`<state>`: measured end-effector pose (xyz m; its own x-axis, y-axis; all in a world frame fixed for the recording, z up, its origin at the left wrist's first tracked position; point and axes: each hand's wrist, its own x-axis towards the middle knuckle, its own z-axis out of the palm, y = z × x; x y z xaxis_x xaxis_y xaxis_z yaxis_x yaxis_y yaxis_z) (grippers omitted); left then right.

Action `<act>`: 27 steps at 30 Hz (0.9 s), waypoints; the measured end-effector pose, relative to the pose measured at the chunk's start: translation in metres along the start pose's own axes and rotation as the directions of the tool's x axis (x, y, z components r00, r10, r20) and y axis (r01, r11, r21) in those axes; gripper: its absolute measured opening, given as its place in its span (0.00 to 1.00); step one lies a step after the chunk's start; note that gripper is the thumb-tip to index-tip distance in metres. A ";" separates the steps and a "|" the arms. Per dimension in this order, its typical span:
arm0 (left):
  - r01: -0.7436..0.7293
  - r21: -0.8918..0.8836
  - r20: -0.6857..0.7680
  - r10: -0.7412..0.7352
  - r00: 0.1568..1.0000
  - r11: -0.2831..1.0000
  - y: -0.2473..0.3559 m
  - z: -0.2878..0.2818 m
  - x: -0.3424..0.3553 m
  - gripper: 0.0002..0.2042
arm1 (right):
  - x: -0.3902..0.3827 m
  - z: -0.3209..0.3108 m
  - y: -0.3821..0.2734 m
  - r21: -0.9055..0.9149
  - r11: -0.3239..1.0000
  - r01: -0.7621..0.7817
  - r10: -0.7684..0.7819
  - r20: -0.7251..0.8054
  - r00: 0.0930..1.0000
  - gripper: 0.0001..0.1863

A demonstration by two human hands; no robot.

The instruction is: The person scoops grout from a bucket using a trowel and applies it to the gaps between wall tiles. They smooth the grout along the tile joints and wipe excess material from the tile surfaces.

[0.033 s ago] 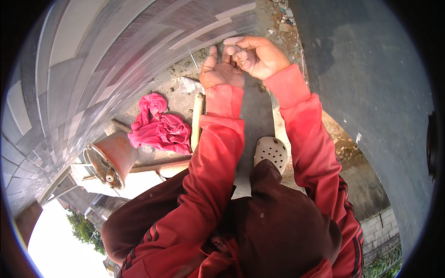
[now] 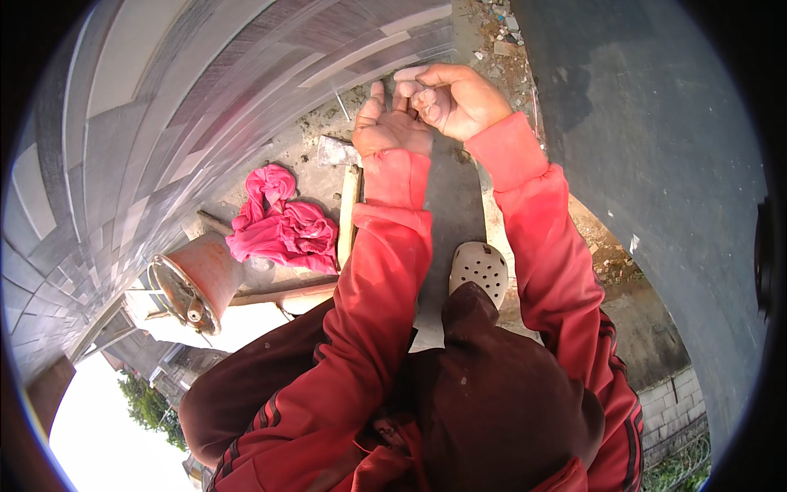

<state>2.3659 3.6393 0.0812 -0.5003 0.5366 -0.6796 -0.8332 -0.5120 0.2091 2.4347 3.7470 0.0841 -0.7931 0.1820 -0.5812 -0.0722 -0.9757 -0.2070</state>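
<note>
My left hand (image 2: 393,129) is held out palm up, its fingers apart, near the foot of the tiled wall. Close against its fingertips is my right hand (image 2: 467,102), with the thumb and fingers curled in. Whether anything small sits between those fingertips is too fine to make out. Below my left hand, a flat grey, whitish-smeared tool head (image 2: 334,152) lies on the ground beside a pale wooden bar (image 2: 350,205). Left of the bar is a crumpled bright pink cloth (image 2: 287,225).
A tilted orange bucket (image 2: 211,271) with things inside stands by the grey tiled wall (image 2: 164,98) on the left. A dark smooth surface (image 2: 656,123) rises on the right. Rubble (image 2: 502,33) lies at the far end. My foot wears a cream holed clog (image 2: 478,271).
</note>
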 end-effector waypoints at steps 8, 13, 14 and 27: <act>0.013 -0.141 0.045 -0.007 0.999 0.990 0.005 -0.006 0.008 0.14 | 0.016 0.002 0.012 0.242 0.970 -0.031 -0.005 0.148 0.989 0.07; 0.037 -0.080 0.116 -0.028 0.993 0.996 0.009 -0.018 0.015 0.14 | 0.005 0.004 0.016 0.043 0.997 0.061 -0.068 0.185 0.980 0.17; 0.073 -0.080 0.157 -0.060 0.986 0.994 0.012 -0.022 0.018 0.14 | 0.004 0.000 0.016 -0.001 0.996 0.091 -0.088 0.228 0.970 0.17; 0.019 0.098 0.008 -0.019 1.000 0.995 0.002 -0.003 0.009 0.35 | -0.034 -0.043 -0.010 -0.635 0.657 0.406 -0.550 -0.034 0.835 0.26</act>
<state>2.3604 3.6414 0.0736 -0.4858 0.5515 -0.6781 -0.8614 -0.4337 0.2644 2.4886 3.7561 0.0726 -0.6018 0.6922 -0.3983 0.0145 -0.4892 -0.8720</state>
